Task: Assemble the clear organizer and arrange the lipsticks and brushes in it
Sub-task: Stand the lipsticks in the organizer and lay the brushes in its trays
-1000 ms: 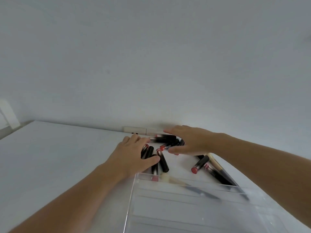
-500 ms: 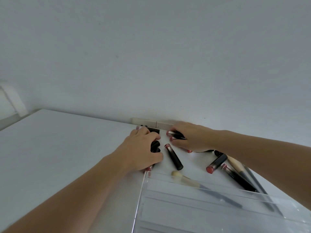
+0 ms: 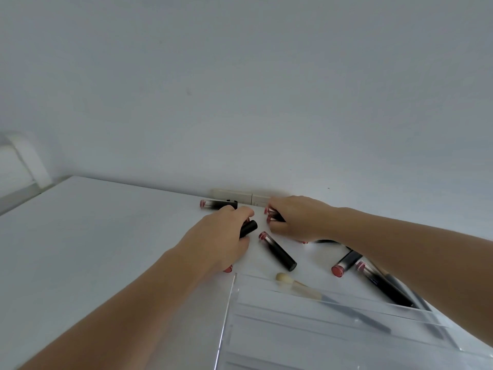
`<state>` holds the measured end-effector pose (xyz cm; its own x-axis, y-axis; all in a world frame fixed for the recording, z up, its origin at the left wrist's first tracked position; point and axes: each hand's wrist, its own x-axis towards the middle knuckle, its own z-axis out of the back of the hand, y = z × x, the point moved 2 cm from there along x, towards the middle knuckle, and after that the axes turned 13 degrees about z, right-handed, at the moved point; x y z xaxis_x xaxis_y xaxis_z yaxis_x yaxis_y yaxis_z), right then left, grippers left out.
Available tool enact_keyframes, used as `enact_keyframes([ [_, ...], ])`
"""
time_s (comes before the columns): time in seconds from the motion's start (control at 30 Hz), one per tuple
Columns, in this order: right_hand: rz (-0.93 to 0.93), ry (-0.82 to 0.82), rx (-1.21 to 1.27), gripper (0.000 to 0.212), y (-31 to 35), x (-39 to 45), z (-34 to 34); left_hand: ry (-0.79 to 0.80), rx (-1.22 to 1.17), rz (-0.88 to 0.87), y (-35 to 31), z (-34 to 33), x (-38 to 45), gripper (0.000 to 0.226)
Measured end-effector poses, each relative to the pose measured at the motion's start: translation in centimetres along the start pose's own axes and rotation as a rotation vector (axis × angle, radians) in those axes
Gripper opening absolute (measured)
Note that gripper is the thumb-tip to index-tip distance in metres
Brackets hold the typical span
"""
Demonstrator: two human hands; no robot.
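Gathering step: the left hand (image 3: 221, 236) grips black red-ended lipsticks (image 3: 247, 228), the right hand (image 3: 296, 218) pinches others on the white table (image 3: 93, 236) beyond the clear acrylic organizer (image 3: 320, 324); next, probably carrying them into its compartments.

You are working in a plain indoor room, most likely domestic, though nothing fixes its type. A white table (image 3: 88, 236) stands against a bare pale wall (image 3: 240, 89). A cream trunking strip (image 3: 240, 196) runs along the wall at table height. Scattered lipsticks (image 3: 277, 251) and a clear organizer (image 3: 320, 329) suggest a dressing or vanity setting.
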<state>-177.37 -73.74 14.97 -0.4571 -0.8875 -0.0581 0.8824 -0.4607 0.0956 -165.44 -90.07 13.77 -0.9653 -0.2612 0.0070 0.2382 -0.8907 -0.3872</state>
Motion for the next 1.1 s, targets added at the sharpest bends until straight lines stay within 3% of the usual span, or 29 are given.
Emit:
enact_keyframes([
  [0.1, -0.017, 0.005, 0.045, 0.011, 0.1, -0.1, 0.9, 0.002, -0.081, -0.016, 0.1, 0.1, -0.2, 0.045],
  [0.33, -0.007, -0.205, 0.21, 0.015, -1.3, -3.1, 4.3, -0.036, -0.382, -0.023, 1.3, -0.3, 0.1, 0.045],
  [0.4, -0.037, -0.171, 0.152, 0.02, -2.0, -4.3, 4.3, -0.046, -0.495, -0.022, 1.5, -0.4, 0.3, 0.042],
  [0.5, -0.097, 0.006, 0.021, 0.015, -3.0, -5.7, 3.7, -0.057, -0.597, -0.037, 1.6, -0.5, 0.3, 0.041],
  [0.57, -0.108, 0.08, -0.006, 0.028, -3.4, -6.4, 3.1, -0.035, -0.671, -0.042, 1.6, -0.5, 0.2, 0.043],
  [0.67, -0.074, 0.12, -0.046, 0.017, -3.4, -6.6, 2.5, -0.021, -0.729, -0.035, 1.4, -0.5, 0.1, 0.042],
  [0.8, -0.054, 0.13, -0.142, 0.019, -3.0, -6.2, 2.4, -0.049, -0.794, -0.042, 0.8, 0.2, -0.3, 0.041],
  [0.93, -0.052, 0.02, -0.06, 0.017, -1.6, -7.1, 4.4, -0.163, -0.812, -0.136, -0.1, 3.0, -1.4, 0.045],
  [1.1, -0.047, -0.21, 0.145, 0.006, 1.1, -12.5, 7.8, -0.197, -0.72, -0.389, -2.5, 5.7, -3.9, 0.047],
])
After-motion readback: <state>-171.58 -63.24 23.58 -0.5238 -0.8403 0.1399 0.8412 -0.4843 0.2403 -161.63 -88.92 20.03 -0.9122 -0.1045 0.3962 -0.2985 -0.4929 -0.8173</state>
